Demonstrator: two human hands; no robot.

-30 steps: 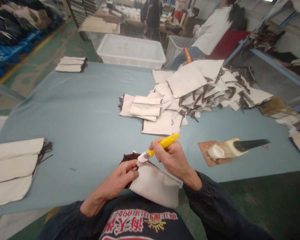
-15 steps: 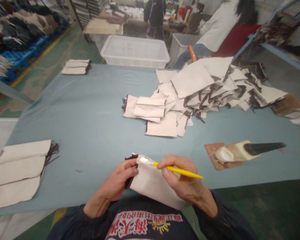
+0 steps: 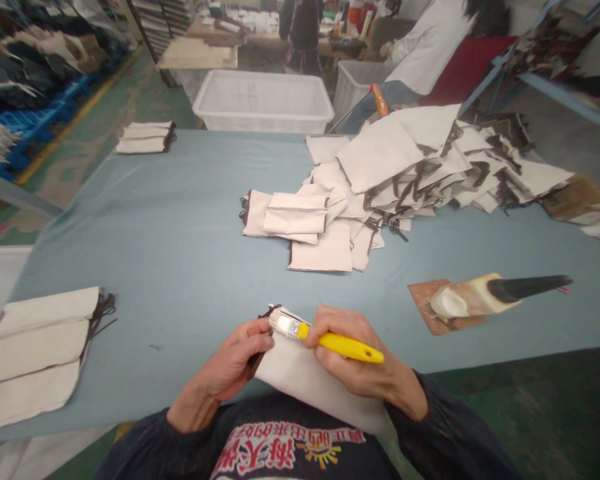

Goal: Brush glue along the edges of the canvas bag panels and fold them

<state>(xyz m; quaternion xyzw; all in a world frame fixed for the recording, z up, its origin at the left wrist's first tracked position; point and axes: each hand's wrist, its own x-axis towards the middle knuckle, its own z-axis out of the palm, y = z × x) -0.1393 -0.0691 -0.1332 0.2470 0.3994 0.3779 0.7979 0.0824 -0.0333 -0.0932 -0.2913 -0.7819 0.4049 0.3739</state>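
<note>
My right hand (image 3: 357,353) is closed around a paintbrush (image 3: 347,345) with a yellow handle, its white-coated bristles against the top edge of a cream fabric pouch (image 3: 300,367). Between thumb and fingers, my left hand (image 3: 235,357) pinches the dark-trimmed left end of that pouch. The pouch slants over the table's front edge, its lower part close to my body. To the right, a bottle-like container with a dark tapered end (image 3: 527,288) lies on a brown square board (image 3: 430,313), a white substance at its near end.
A heap of cream pouches with dark cords (image 3: 400,160) covers the back right of the table (image 3: 180,233). Neat stacks of pouches lie at front left (image 3: 40,347) and back left (image 3: 145,137). Beyond the table stands a white bin (image 3: 265,100); a seated person in a white top (image 3: 430,47) is behind.
The paintbrush has rolled in my right hand, so its flat broad side now faces up. Its bristles have shifted slightly left along the pouch's edge. My left hand keeps its pinch.
</note>
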